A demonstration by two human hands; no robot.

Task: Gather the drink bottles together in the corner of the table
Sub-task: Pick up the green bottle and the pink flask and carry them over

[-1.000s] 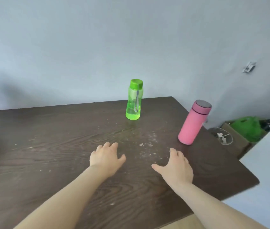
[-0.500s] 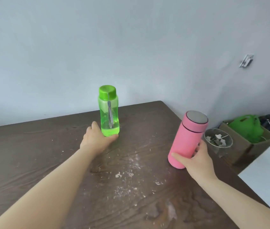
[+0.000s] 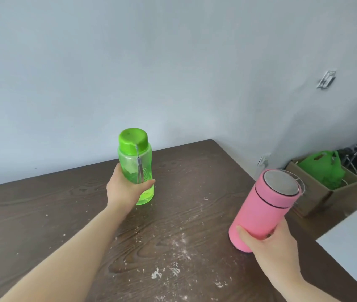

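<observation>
Your left hand (image 3: 125, 188) has its fingers wrapped around the lower body of the green bottle (image 3: 135, 162), which stands upright toward the far middle of the dark worktop (image 3: 184, 214). Your right hand (image 3: 269, 243) grips the base of the pink flask (image 3: 265, 205), tilted to the right near the worktop's right edge, well apart from the green one.
</observation>
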